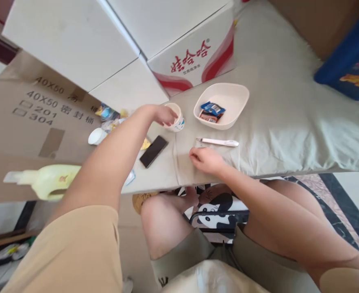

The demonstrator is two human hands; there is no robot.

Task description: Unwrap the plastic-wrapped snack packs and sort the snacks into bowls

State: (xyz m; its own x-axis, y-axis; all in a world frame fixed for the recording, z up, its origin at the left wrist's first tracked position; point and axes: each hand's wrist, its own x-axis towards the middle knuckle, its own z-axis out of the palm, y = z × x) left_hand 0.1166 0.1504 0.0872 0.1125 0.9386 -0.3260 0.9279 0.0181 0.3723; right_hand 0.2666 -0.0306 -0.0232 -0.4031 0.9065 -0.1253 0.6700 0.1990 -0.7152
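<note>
My left hand point(166, 115) reaches over the rim of a white paper cup point(178, 124) with blue marks. Its fingers are bunched together and dip into the cup's mouth, so whatever they hold is hidden. On the cloth near the front edge rests my right hand point(206, 160), fingers curled in, with nothing visible in them. Just beyond it lies a slim white pen-like craft knife point(218, 142), its tip pointing left. A cream plastic bowl point(237, 101) behind the knife holds a blue packet point(213, 108) and a reddish-brown packet point(209, 117). A dark phone point(154, 151) lies left of my right hand.
White cartons point(194, 61) stand along the back. At left are a large cardboard box point(51, 130), a pale yellow pump bottle point(55, 179), a white cup point(96, 136) and assorted wrappers point(107, 114). A blue container point(350, 61) stands at the right.
</note>
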